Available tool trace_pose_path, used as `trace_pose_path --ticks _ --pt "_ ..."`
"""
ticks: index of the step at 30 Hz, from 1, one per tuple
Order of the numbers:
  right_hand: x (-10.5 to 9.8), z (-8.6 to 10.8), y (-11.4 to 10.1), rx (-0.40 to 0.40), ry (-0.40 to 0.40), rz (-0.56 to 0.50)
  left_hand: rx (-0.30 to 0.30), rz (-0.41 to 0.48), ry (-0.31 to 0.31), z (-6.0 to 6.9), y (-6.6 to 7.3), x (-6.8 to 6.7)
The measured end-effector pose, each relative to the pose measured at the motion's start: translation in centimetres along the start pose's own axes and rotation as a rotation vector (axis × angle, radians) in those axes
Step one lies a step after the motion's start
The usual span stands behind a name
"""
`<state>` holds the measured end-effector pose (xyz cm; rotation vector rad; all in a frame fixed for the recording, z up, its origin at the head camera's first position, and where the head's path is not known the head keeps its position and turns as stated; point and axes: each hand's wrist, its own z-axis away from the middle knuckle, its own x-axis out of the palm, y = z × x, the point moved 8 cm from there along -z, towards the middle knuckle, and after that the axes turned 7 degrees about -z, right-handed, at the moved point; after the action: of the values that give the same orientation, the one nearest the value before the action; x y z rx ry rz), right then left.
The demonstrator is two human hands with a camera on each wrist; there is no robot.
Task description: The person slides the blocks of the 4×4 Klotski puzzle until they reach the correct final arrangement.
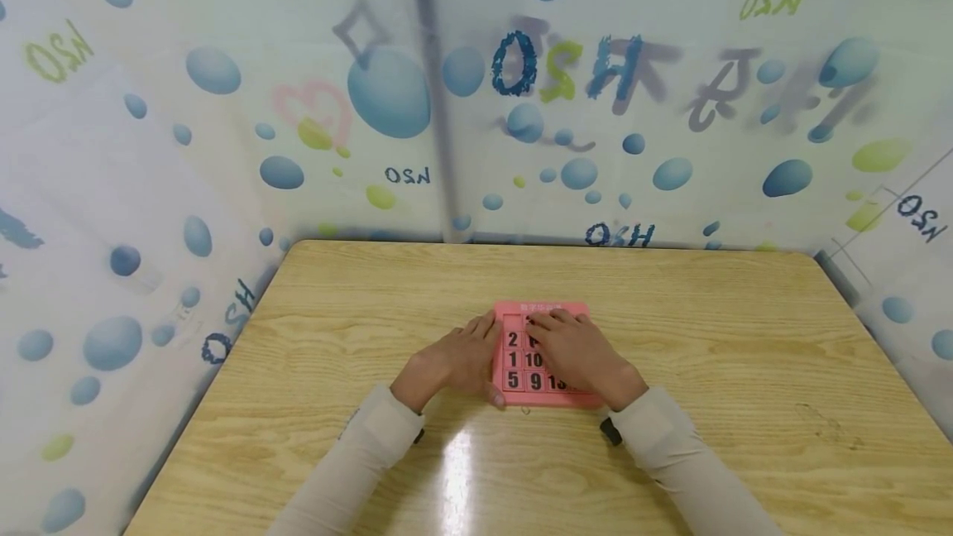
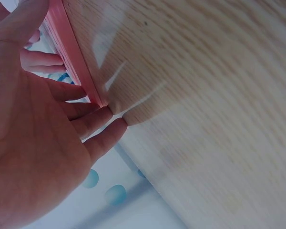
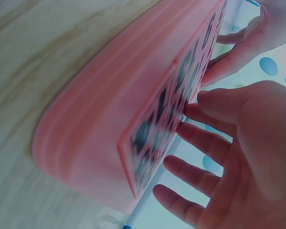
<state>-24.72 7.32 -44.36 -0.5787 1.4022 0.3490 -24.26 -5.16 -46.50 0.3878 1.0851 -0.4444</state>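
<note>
A pink sliding number puzzle [image 1: 514, 399] lies flat on the wooden table, its tiles 2, 1, 10, 5 and 9 readable and an empty slot at its upper left. My left hand [image 1: 467, 358] rests along the puzzle's left side, thumb by the near corner; in the left wrist view the fingers of that hand [image 2: 43, 129] lie extended against the pink edge [image 2: 76, 52]. Over the right part of the tiles is my right hand [image 1: 579, 350], covering several of them. The right wrist view has this hand [image 3: 238, 143] with fingers slightly bent, fingertips at the tile face [image 3: 155, 129].
The wooden table [image 1: 357, 296] extends around the puzzle on all sides. Behind it and at both sides hang white walls [image 1: 476, 155] printed with blue and green drops and lettering. A glare streak lies on the near part of the tabletop.
</note>
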Motion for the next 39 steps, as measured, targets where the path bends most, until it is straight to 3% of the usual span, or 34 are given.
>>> trace_pose_path --ticks 16,30,39 --pt "0.0 0.2 0.2 0.009 -0.001 -0.017 -0.003 0.009 -0.002 0.0 0.0 0.0" --pt "-0.4 0.6 -2.9 -0.132 0.065 0.041 0.002 -0.034 0.000 0.0 0.0 -0.1" --pt "0.1 0.4 -3.2 -0.114 0.030 0.046 0.003 -0.029 -0.014 0.0 0.0 0.0"
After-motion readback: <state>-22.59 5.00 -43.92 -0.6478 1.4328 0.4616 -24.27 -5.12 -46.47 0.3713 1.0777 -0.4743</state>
